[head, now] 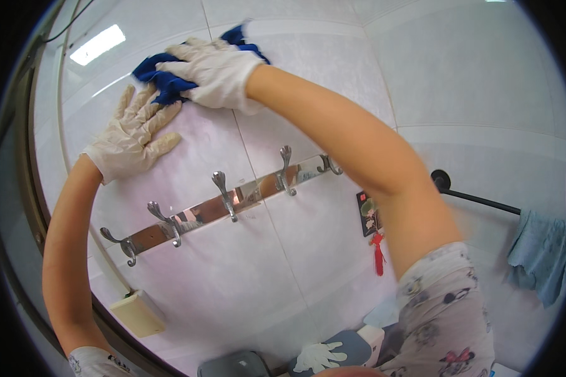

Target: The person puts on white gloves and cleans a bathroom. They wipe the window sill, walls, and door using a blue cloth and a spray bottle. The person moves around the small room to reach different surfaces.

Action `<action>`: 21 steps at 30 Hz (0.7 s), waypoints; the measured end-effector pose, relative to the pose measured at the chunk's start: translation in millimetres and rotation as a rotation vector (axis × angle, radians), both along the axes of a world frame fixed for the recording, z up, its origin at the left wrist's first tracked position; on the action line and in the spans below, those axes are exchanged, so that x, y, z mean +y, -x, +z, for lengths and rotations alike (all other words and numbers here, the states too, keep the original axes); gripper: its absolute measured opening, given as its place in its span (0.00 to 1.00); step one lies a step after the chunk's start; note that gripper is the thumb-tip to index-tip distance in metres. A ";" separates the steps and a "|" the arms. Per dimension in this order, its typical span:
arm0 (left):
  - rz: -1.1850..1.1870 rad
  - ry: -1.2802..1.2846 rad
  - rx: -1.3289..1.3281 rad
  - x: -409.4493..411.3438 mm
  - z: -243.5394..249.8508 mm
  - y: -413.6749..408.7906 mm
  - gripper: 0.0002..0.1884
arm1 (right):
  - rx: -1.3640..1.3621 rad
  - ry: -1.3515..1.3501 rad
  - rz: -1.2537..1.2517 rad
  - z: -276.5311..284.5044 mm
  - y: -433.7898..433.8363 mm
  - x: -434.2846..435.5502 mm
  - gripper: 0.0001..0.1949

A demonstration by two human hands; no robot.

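Both of my hands wear cream-white rubber gloves and are raised against a pale tiled wall (264, 245). My right hand (217, 75) presses a crumpled dark blue cloth (167, 80) to the tiles; parts of the cloth stick out on both sides of it. My left hand (134, 129) lies lower and to the left, fingers spread on the wall, its fingertips near the cloth's lower edge. Below the hands runs a shiny metal hook rail (207, 211) with several double hooks, reflecting the surroundings.
A cream switch box (138, 313) is at lower left beside a dark door frame (30, 155). A black bar (483, 200) with a blue-grey towel (540, 254) is on the right. A red tassel (378, 257) hangs near my right arm. Below lie a white glove (320, 356) and a dark grey lid (236, 365).
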State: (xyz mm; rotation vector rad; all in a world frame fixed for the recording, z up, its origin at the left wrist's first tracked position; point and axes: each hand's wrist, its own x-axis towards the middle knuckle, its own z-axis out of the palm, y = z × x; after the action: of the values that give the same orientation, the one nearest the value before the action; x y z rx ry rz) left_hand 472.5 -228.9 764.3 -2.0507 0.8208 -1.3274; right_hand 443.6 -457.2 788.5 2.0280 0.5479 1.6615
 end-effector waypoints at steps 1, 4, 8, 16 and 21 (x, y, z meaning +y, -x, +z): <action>-0.085 -0.033 -0.061 4.6 0.3 -5.0 0.35 | -0.046 0.014 0.012 13.4 -3.5 3.9 0.33; -0.221 -0.030 -0.079 -2.8 0.2 -13.4 0.35 | -0.238 -0.021 0.079 74.5 -14.9 -60.2 0.31; -0.206 0.011 -0.124 3.2 -1.5 -16.4 0.34 | -0.276 -0.726 -0.009 55.7 31.2 -206.8 0.29; -0.309 0.175 0.075 2.9 17.2 -21.1 0.34 | 0.193 -0.987 -0.661 -50.9 127.6 -284.5 0.27; -0.756 0.359 0.075 -28.5 10.2 6.3 0.29 | -0.581 -0.629 -1.116 -24.4 222.5 -208.0 0.34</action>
State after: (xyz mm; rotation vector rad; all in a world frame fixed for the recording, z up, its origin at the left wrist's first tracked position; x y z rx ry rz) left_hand 466.2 -257.4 774.5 -2.1474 1.5932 -1.9086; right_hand 221.1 -665.2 764.1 1.4927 -1.2117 1.5654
